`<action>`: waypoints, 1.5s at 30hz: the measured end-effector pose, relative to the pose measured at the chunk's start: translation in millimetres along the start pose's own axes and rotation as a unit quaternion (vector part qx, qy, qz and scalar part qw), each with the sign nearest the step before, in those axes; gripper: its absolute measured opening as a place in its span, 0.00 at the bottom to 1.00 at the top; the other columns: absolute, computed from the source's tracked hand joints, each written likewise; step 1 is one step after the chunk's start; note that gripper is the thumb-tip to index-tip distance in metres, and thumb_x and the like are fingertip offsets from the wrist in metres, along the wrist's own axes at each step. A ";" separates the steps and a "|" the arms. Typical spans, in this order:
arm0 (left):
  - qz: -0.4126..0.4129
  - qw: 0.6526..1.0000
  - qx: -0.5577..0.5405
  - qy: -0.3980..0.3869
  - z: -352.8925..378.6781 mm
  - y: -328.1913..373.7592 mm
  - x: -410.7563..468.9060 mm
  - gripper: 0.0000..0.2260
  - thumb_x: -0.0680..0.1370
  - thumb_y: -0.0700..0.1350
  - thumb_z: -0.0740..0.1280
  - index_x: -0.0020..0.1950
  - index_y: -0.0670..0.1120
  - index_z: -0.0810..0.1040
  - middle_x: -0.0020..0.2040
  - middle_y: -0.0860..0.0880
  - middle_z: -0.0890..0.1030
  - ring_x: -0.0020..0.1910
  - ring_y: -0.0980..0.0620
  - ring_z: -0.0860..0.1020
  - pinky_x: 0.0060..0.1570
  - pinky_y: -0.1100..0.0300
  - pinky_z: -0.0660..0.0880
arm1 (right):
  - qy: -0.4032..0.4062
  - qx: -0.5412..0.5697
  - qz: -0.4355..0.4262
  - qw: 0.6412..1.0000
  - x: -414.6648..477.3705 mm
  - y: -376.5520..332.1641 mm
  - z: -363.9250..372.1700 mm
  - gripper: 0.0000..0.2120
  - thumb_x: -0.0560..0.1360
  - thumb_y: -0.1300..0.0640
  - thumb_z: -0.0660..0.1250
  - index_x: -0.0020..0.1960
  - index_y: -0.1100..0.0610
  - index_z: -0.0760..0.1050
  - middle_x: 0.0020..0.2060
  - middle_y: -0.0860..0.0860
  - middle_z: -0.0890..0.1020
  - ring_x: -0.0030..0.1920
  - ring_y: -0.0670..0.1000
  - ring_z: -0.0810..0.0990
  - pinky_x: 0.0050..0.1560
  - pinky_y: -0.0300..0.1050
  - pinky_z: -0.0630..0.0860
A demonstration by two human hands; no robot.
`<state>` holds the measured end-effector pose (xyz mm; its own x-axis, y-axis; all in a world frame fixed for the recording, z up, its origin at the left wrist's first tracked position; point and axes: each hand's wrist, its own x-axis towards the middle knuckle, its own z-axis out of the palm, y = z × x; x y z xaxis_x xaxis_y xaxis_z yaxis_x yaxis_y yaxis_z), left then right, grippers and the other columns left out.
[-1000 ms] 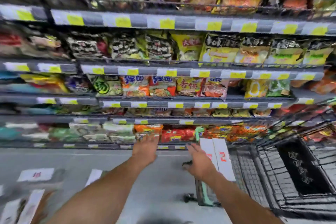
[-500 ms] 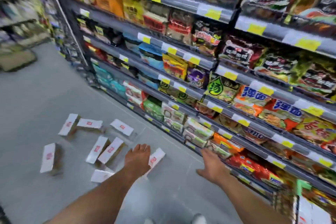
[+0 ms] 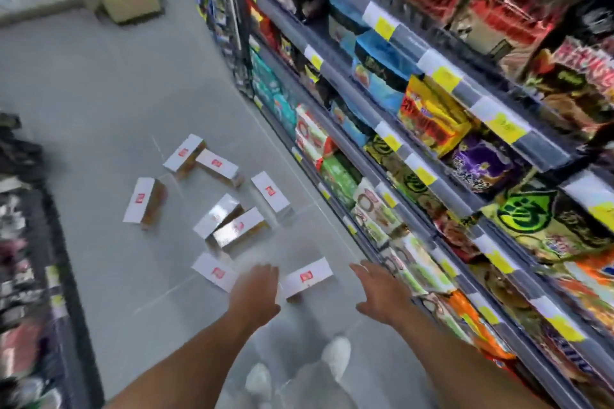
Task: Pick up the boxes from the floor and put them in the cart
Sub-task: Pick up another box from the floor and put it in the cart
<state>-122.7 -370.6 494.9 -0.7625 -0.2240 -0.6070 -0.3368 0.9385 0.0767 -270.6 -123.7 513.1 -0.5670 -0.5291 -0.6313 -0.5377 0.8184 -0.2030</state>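
Observation:
Several white boxes with a red mark lie scattered on the grey floor (image 3: 99, 83). The nearest box (image 3: 307, 277) lies between my two hands. Another box (image 3: 214, 272) lies just left of my left hand. A pair of boxes (image 3: 234, 227) lies side by side farther off, with more boxes (image 3: 143, 199) beyond and to the left. My left hand (image 3: 257, 292) reaches forward above the floor, fingers loosely extended, holding nothing. My right hand (image 3: 382, 292) is spread open, also holding nothing. The cart is out of view.
Store shelves (image 3: 415, 156) packed with snack bags run along the right of the aisle. A darker shelf (image 3: 30, 276) stands at the left. My white shoes (image 3: 337, 354) show below my arms. A cardboard box (image 3: 129, 3) sits far down the aisle.
My view swung left from the cart and shelf to the aisle floor. Both hands, holding nothing, moved down toward the scattered boxes. The cart has left the view.

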 end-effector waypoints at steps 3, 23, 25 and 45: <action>-0.014 1.000 -0.019 -0.015 18.4 6.6 39.4 0.39 0.77 0.57 0.69 0.81 0.45 0.55 0.79 0.45 0.61 0.78 0.45 0.59 0.73 0.47 0.64 | -0.026 -0.020 -0.033 0.999 50.7 9.1 9.0 0.42 0.74 0.51 0.72 0.82 0.50 0.53 0.81 0.53 0.56 0.79 0.56 0.57 0.74 0.52 0.65; -0.036 0.986 -0.103 -0.126 292.0 -17.3 322.4 0.47 0.77 0.54 0.71 0.82 0.44 0.42 0.83 0.47 0.49 0.82 0.45 0.46 0.76 0.40 0.58 | -0.072 -0.068 0.007 0.995 338.5 39.3 249.9 0.45 0.75 0.47 0.73 0.81 0.47 0.48 0.81 0.51 0.55 0.80 0.56 0.56 0.74 0.57 0.66; -0.035 0.985 -0.104 -0.134 316.5 -10.3 342.5 0.49 0.76 0.55 0.72 0.82 0.44 0.41 0.83 0.47 0.48 0.82 0.44 0.46 0.74 0.36 0.59 | -0.073 -0.059 0.020 0.995 350.6 43.9 272.9 0.46 0.75 0.46 0.74 0.81 0.47 0.48 0.81 0.51 0.54 0.80 0.57 0.56 0.75 0.57 0.65; 0.035 0.985 -0.115 -0.124 349.5 -13.3 385.5 0.43 0.68 0.54 0.78 0.75 0.51 0.55 0.66 0.50 0.70 0.62 0.47 0.71 0.54 0.50 0.80 | -0.024 -0.106 -0.026 0.994 385.6 50.1 304.4 0.51 0.72 0.35 0.72 0.81 0.44 0.41 0.82 0.51 0.47 0.81 0.60 0.47 0.76 0.69 0.52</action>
<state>-219.1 -377.6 -16.6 -0.6400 -0.0637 -0.7657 -0.4263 0.8586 0.2848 -326.2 -218.4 31.6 -0.5066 -0.5538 -0.6608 -0.6879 0.7217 -0.0775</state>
